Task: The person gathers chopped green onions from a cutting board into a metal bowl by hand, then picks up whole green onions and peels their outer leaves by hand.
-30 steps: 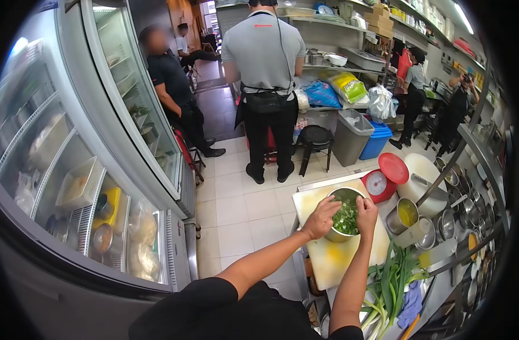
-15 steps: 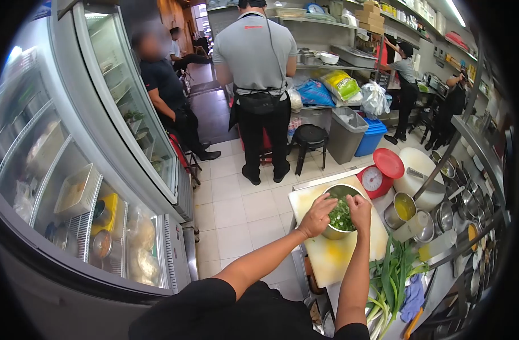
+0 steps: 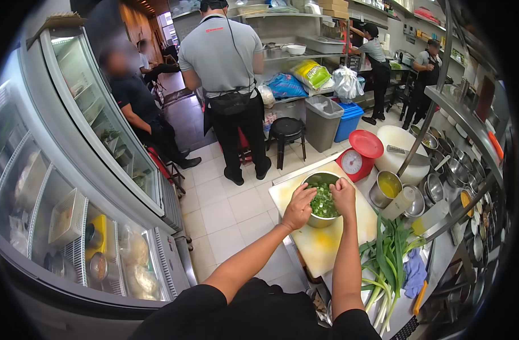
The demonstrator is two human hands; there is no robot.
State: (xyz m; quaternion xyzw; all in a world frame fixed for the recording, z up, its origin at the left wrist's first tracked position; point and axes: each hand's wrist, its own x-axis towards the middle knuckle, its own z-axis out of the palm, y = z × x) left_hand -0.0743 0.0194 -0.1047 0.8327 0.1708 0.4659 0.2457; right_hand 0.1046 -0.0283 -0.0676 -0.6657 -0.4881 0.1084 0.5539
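Observation:
A metal pot of chopped green onions stands on a pale cutting board with yellow stains. My left hand is closed at the pot's left rim, its fingers bent over the edge beside the greens. On the right rim, my right hand is closed in a fist-like grip, knuckles up. Parts of the fingers of both hands are hidden by the hands themselves. Whole green onions lie to the right of my right forearm.
Behind the board are a red scale and a metal container of yellow liquid. A blue cloth and an orange-handled tool lie at the right. Glass-door fridges line the left. A co-worker stands ahead.
The camera view has turned to the right, so the scene sits further left in the frame. My left fingers have drawn back from over the greens toward the rim; the right hand stays at its rim.

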